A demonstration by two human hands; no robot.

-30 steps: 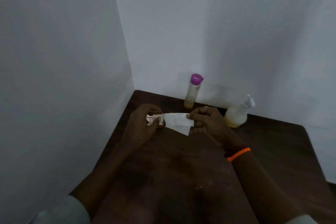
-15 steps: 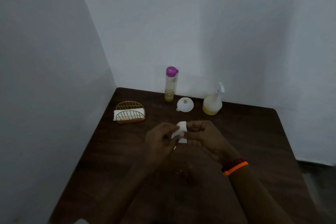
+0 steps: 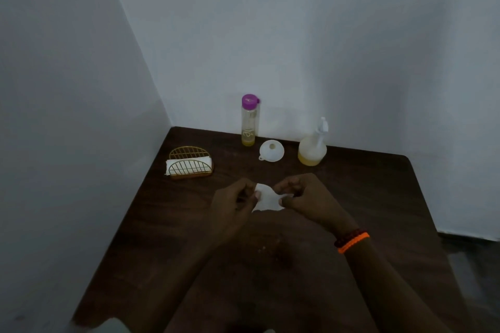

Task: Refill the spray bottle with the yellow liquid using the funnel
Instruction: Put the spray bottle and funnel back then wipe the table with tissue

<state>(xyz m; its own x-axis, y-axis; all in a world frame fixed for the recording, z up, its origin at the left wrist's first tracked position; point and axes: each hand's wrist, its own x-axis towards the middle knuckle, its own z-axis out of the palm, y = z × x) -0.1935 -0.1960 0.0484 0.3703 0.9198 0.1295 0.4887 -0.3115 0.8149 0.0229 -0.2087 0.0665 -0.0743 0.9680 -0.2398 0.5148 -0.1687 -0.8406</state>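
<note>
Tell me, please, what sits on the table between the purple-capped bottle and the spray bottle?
The white funnel lies there, wide mouth up, between the purple-capped bottle and the spray bottle, as the head view shows.

Two plain, pale walls (image 3: 351, 48) meet in a corner (image 3: 151, 67), and a dark brown wooden surface (image 3: 378, 197) is pushed into it, its left and far edges against the walls. The far right corner of the surface is rounded. The wood shows a faint grain and some dull smudges near the middle. To the right of the surface a strip of dark floor (image 3: 473, 265) shows below the wall. The light is dim and even, with soft shadows on the far wall.
</note>
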